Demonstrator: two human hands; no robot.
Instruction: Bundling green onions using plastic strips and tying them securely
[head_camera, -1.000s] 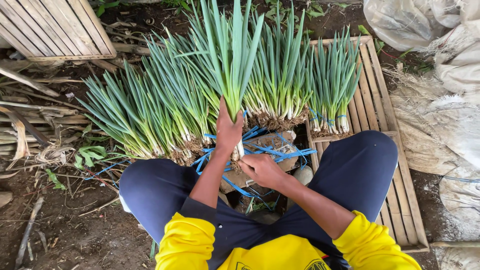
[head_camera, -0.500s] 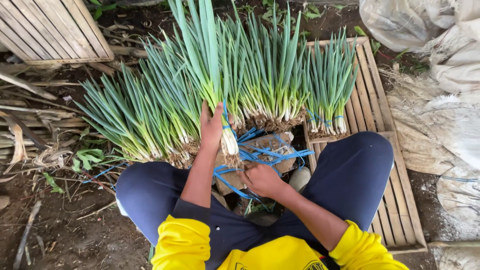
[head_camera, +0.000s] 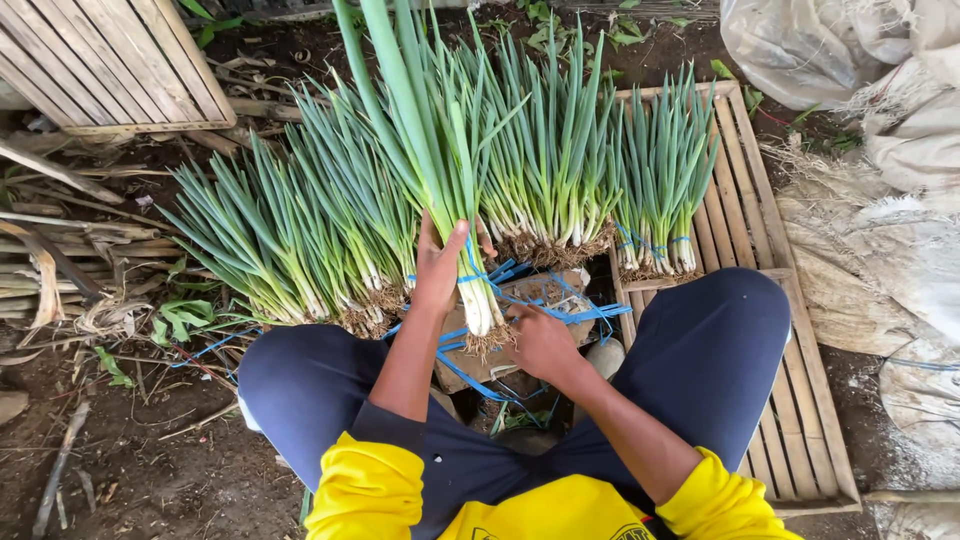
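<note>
My left hand (head_camera: 440, 268) grips a bundle of green onions (head_camera: 430, 150) near its white base, holding it upright and tilted left. Blue plastic strapping (head_camera: 470, 275) wraps the white stems under that hand. My right hand (head_camera: 540, 340) sits just below the roots, fingers closed on a length of the blue strap (head_camera: 570, 312). Several tied bundles of green onions (head_camera: 300, 240) lie fanned out on the ground beyond my knees, roots toward me.
A wooden slatted pallet (head_camera: 760, 200) lies under the right-hand bundles and my right leg. Another slatted wooden panel (head_camera: 110, 60) sits at the top left. White sacks (head_camera: 890, 180) pile at the right. Dry stalks and bare soil cover the left.
The bundle in my left hand has swung from the centre toward the left. My right hand has stayed low by the roots with the blue strap.
</note>
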